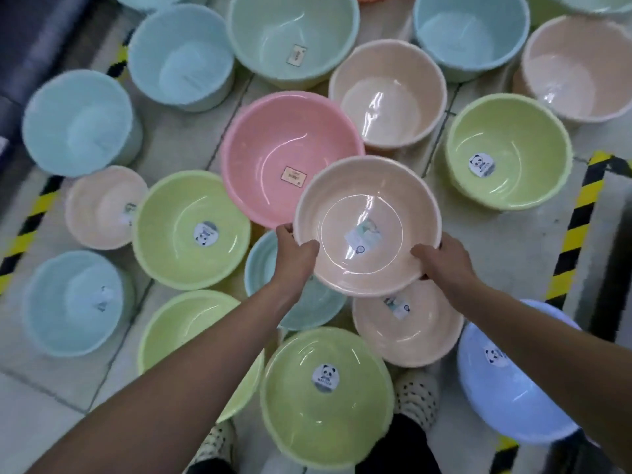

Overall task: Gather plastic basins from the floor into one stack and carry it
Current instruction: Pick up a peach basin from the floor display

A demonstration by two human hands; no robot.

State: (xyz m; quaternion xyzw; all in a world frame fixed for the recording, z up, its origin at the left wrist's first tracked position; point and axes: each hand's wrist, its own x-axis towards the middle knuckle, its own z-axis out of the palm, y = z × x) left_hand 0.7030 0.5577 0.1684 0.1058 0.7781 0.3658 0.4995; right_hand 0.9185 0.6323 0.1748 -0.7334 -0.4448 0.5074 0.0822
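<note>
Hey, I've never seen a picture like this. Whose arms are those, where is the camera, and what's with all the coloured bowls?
There is no machine here. The single picture comes from a camera worn on a person's head, looking forward and down, so the two bare arms are the wearer's own. The left hand and the right hand each grip the rim of a beige basin, holding it up above the others. Below is a tiled floor crowded with more plastic basins, among them a pink basin, a green basin with a panda sticker and a blue basin. Black-and-yellow tape marks the floor. The spotted footwear at the bottom is on the wearer's own feet.
</note>
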